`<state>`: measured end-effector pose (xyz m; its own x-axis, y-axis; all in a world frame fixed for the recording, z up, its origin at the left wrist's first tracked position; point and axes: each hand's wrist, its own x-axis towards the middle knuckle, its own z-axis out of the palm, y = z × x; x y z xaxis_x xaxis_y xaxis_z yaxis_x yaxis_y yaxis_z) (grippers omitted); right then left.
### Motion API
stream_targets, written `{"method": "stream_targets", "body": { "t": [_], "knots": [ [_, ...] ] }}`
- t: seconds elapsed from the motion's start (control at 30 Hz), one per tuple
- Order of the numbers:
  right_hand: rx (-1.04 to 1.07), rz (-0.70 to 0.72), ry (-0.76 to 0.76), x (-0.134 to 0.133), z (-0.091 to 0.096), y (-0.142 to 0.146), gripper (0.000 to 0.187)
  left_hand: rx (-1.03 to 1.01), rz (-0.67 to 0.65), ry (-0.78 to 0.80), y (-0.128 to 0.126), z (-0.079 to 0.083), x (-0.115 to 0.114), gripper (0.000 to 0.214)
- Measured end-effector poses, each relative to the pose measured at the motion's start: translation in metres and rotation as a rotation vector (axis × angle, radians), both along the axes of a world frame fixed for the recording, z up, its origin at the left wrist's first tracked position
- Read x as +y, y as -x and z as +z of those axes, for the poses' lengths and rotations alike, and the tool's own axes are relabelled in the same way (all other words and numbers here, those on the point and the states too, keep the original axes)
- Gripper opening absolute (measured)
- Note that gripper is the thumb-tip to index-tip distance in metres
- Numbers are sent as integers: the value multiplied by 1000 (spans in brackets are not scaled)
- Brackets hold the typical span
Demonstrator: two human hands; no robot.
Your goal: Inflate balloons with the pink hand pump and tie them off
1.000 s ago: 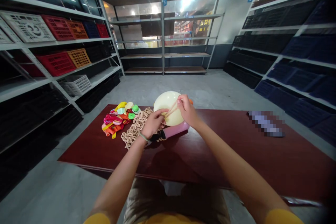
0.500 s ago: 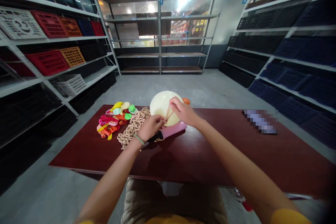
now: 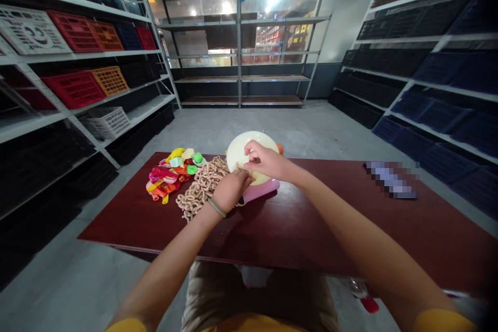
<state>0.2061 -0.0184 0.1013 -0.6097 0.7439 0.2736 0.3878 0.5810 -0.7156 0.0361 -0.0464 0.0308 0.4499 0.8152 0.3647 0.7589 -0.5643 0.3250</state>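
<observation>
Steel shelving (image 3: 89,53) down the left side and across the far end, loaded on the left with red, orange and white plastic crates (image 3: 72,88). Across the near part of the scene, a dark red tabletop (image 3: 311,228), with wide open room right of the hands up to a pixelated, unreadable object (image 3: 391,180) near the far right edge. Left of centre, a heap of deflated multicoloured balloons (image 3: 165,176), then a tan chain of linked loops (image 3: 198,187). Near the far edge, a cream balloon (image 3: 237,150), inflated, above a pink hand pump (image 3: 259,192). Both hands close together on it: left hand (image 3: 231,191) pinched at its near side, right hand (image 3: 266,161) curled across its face. Balloon's neck hidden behind the fingers; any knot impossible to tell.
</observation>
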Motion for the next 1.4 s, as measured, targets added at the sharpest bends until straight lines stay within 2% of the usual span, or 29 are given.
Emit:
{"method": "stream_targets", "body": {
  "t": [0.13,0.23,0.3,0.37,0.43,0.5,0.57,0.7,0.87,1.0,1.13,1.27,1.4],
  "knots": [
    [22,62,56,3,4,16,16,17,42,-51,-6,-7,-1,30],
    [97,25,23,5,6,15,15,-94,73,-42,-5,-14,0,34],
    [104,-47,-87,5,6,9,17,-221,77,2,-1,-19,0,36],
    [16,-92,-247,3,4,1,12,-358,70,61,3,-22,0,37],
    [-130,-57,-407,2,0,-5,8,-454,68,103,6,-25,0,38],
    [-258,15,-527,1,-6,-8,15,-481,70,95,7,-26,0,37],
    [-331,53,-594,2,-13,-8,18,-457,65,46,6,-27,1,37],
    [-414,-6,-687,6,-25,-3,24,-404,13,-36,3,-33,6,37],
    [-427,-44,-753,7,-37,-1,12,-473,53,-26,0,-49,10,41],
    [-281,-73,-720,10,-45,-4,16,-609,82,101,2,-55,14,44],
    [-146,-34,-618,11,-46,-4,15,-856,90,375,2,-52,20,49],
    [-178,10,-582,9,-43,-7,15,-1071,35,626,3,-43,24,51],
    [-243,25,-610,8,-42,-15,14,-1169,-9,746,4,-37,22,45]
  ]
}}
